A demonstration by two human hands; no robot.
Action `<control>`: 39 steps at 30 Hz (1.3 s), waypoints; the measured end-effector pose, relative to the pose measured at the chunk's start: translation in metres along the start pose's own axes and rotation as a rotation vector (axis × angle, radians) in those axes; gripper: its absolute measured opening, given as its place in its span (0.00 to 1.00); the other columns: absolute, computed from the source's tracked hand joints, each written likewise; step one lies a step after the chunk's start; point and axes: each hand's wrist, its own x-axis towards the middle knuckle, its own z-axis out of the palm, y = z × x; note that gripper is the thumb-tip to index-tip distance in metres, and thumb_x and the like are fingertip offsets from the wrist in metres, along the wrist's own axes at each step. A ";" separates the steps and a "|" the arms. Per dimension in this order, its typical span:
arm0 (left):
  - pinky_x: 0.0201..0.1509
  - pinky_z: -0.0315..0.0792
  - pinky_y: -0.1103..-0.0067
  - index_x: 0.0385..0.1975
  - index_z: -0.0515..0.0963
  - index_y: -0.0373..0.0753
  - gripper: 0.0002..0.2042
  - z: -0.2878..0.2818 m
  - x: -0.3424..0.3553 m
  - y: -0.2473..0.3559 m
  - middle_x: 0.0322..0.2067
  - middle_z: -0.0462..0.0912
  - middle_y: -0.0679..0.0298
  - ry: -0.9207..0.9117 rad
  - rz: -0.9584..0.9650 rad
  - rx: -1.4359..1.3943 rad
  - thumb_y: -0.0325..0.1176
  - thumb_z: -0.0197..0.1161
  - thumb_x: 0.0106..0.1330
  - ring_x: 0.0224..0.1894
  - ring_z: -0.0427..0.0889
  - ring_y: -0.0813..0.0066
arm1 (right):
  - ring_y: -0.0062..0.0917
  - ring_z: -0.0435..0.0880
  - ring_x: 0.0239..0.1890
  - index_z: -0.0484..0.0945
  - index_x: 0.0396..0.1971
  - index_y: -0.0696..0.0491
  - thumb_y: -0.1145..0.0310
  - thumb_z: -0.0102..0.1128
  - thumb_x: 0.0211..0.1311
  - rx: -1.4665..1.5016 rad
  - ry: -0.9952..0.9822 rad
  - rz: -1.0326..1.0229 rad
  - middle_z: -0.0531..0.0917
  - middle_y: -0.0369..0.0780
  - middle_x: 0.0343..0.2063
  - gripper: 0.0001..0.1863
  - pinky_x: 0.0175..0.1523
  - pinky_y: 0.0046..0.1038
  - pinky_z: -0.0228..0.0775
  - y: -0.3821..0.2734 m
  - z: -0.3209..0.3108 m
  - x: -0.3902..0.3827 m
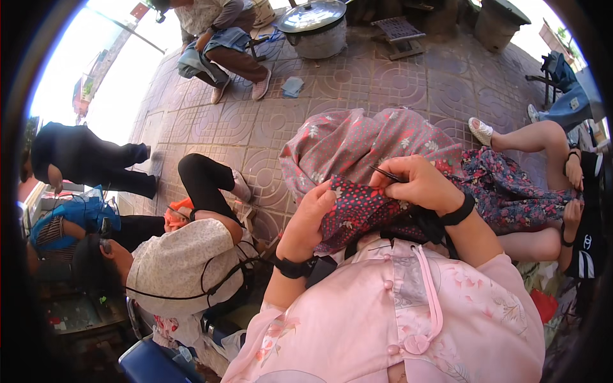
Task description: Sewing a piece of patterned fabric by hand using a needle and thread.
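- The red dotted cloth (357, 210) lies bunched over the person's lap, a fold pinched up between both hands; it looks soft, light and limp, best gripped at the folded edge.
- The left hand (313, 217) is clenched on that fold.
- The right hand (424, 185) pinches a thin dark tool (388, 173), tip at the cloth.
- A patterned tile floor (357, 83) lies beyond, with a metal pot (316, 25).

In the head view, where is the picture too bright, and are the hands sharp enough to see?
Head view: the upper left corner is blown out white by sunlight; the tiled pavement bends toward the rim; the left hand and right hand on the red dotted fabric are sharp, evenly lit.
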 end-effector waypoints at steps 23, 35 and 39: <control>0.39 0.80 0.78 0.39 0.78 0.38 0.08 -0.002 0.014 -0.017 0.34 0.85 0.63 0.139 0.141 -0.137 0.34 0.54 0.74 0.34 0.85 0.75 | 0.17 0.81 0.35 0.80 0.35 0.60 0.72 0.66 0.56 -0.168 0.105 -0.078 0.84 0.37 0.30 0.09 0.42 0.22 0.73 -0.011 0.022 0.001; 0.41 0.77 0.80 0.40 0.76 0.36 0.08 -0.009 0.011 -0.018 0.33 0.83 0.63 0.034 0.097 -0.127 0.34 0.55 0.74 0.35 0.83 0.76 | 0.21 0.81 0.33 0.80 0.34 0.60 0.71 0.64 0.58 -0.285 0.144 -0.138 0.83 0.40 0.28 0.08 0.40 0.26 0.72 -0.007 0.029 0.004; 0.42 0.77 0.81 0.40 0.77 0.37 0.06 -0.001 0.006 -0.012 0.34 0.83 0.66 -0.055 0.057 -0.103 0.33 0.60 0.70 0.36 0.82 0.80 | 0.21 0.81 0.33 0.80 0.34 0.60 0.71 0.63 0.59 -0.298 0.149 -0.154 0.83 0.41 0.28 0.08 0.40 0.26 0.71 -0.006 0.028 0.006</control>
